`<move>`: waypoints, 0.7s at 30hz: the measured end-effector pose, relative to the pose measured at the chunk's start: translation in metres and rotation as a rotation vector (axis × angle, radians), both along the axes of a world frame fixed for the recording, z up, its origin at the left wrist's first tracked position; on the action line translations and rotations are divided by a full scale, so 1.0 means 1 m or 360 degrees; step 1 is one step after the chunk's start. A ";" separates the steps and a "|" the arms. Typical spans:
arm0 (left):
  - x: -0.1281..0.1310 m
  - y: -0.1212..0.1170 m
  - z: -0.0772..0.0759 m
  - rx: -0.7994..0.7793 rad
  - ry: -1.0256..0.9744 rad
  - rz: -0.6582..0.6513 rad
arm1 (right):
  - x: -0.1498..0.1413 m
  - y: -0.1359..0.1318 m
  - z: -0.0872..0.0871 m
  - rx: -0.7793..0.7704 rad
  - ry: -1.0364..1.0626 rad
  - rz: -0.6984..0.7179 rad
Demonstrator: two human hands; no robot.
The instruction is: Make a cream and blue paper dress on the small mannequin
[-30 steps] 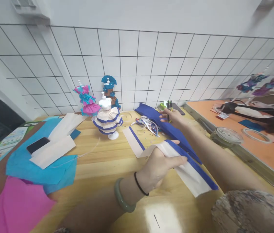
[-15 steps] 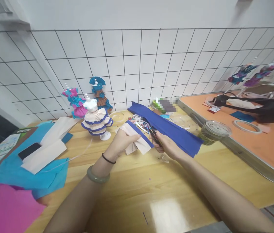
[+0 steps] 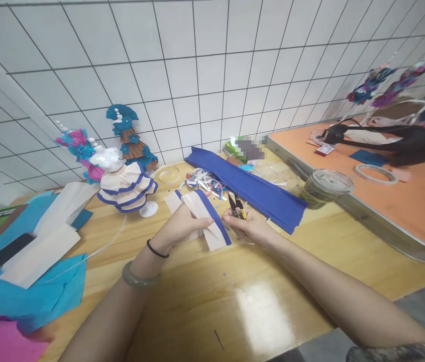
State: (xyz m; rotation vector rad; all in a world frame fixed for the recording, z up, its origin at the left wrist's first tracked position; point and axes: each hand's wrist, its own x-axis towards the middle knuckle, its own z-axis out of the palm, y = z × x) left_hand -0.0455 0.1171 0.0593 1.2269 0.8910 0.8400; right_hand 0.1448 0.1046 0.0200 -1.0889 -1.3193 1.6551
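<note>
A cream crepe-paper strip with a blue edge is pinched and folded over in my left hand, thumb on top. Its free end hangs toward the right above the table. My right hand grips small thread snips with dark blades and a yellow part; the blades point up and away from me, spread apart. A narrow gap separates the snips from the strip's blue edge. On the left stands a miniature dress form in a tiered cream skirt with blue trim.
Behind my hands lie a long blue paper piece and a heap of scraps. A clear round tub stands right, beside an orange-topped board. Left are turquoise paper, a phone and more cream strips.
The view has tilted down and shifted, so the dress forms appear farther left. The snips now show their blades spread. The strip stays in my left hand, its free end hanging slightly lower.
</note>
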 end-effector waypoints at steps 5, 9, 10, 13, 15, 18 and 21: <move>-0.005 0.003 0.001 -0.0014 0.0005 0.0034 | 0.003 -0.002 -0.001 -0.0025 0.0137 0.0038; -0.008 0.007 0.001 0.0004 -0.0042 0.0109 | 0.001 -0.008 0.000 -0.0063 0.0114 0.0236; -0.009 0.008 0.001 0.0003 -0.0048 0.0120 | 0.001 -0.009 0.000 -0.0069 0.0101 0.0263; -0.009 0.009 0.001 -0.0009 -0.0074 0.0136 | 0.000 -0.011 0.000 -0.0110 0.0117 0.0332; -0.010 0.009 0.001 -0.0003 -0.0104 0.0152 | 0.000 -0.012 -0.001 -0.0131 0.0124 0.0379; -0.009 0.009 0.001 0.0008 -0.0126 0.0185 | 0.001 -0.011 0.000 -0.0131 0.0079 0.0432; -0.007 0.008 0.000 0.0013 -0.0129 0.0183 | 0.001 -0.012 0.004 -0.0022 -0.0032 0.0459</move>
